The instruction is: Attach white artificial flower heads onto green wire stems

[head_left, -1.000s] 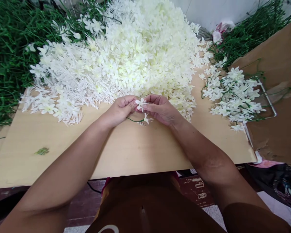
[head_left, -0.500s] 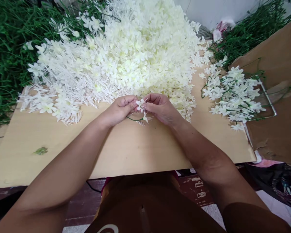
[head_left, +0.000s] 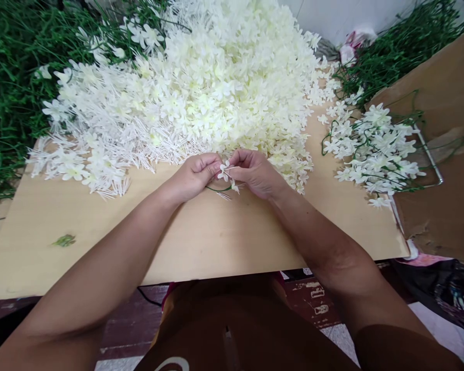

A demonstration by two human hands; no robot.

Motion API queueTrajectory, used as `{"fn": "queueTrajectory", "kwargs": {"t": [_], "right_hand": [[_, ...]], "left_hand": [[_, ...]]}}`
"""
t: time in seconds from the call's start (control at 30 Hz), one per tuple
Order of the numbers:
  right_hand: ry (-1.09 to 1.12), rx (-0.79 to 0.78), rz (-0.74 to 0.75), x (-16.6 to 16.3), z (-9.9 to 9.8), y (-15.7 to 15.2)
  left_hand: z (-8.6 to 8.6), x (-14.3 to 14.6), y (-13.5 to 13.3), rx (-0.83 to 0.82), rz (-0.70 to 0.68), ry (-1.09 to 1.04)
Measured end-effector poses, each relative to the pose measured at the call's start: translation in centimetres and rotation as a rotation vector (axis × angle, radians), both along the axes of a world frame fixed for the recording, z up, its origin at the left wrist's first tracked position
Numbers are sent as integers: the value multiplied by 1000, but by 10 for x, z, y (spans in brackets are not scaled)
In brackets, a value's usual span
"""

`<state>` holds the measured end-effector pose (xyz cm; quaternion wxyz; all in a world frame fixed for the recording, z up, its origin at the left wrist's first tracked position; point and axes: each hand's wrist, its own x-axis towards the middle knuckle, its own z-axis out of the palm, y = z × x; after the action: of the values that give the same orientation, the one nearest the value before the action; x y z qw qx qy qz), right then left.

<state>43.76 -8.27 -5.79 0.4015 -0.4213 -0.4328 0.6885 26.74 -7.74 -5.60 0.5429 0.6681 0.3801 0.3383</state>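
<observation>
My left hand [head_left: 197, 176] is closed, thumb and forefinger pinching a white artificial flower [head_left: 224, 171] at the table's middle. From beneath that hand a thin green stem [head_left: 218, 190] curves to the right, bearing a second small white flower [head_left: 234, 186]. My right hand [head_left: 255, 172] is pinched shut on thin white stamens whose tips reach the held flower's centre. Just behind both hands lies a big heap of loose white petals [head_left: 232, 93]. Loose white stamens [head_left: 166, 144] spread along its left front.
Green plastic stems [head_left: 15, 103] are piled at the left, and more green stems [head_left: 402, 51] lie back right. Stemmed white flowers [head_left: 375, 149] lie by a cardboard sheet [head_left: 448, 206] and metal rod [head_left: 429, 154]. A green scrap [head_left: 64, 240] rests on the wooden table [head_left: 224, 242].
My hands have stayed in nearly the same place. The held flower has turned slightly, and the stamens in my right hand now lie across it. The lower flower has shifted a little right.
</observation>
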Motion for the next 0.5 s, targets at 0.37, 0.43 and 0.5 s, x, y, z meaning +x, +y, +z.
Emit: {"fn": "queueTrajectory", "kwargs": {"t": [0.37, 0.43, 0.5], "right_hand": [[-111, 60, -149, -10, 3, -6], [-137, 79, -175, -11, 3, -6], [-166, 114, -178, -12, 7, -6]], "left_hand": [[-5, 3, 1, 38, 55, 17], [-6, 4, 1, 3, 75, -15], [-5, 6, 2, -42, 81, -64]]}}
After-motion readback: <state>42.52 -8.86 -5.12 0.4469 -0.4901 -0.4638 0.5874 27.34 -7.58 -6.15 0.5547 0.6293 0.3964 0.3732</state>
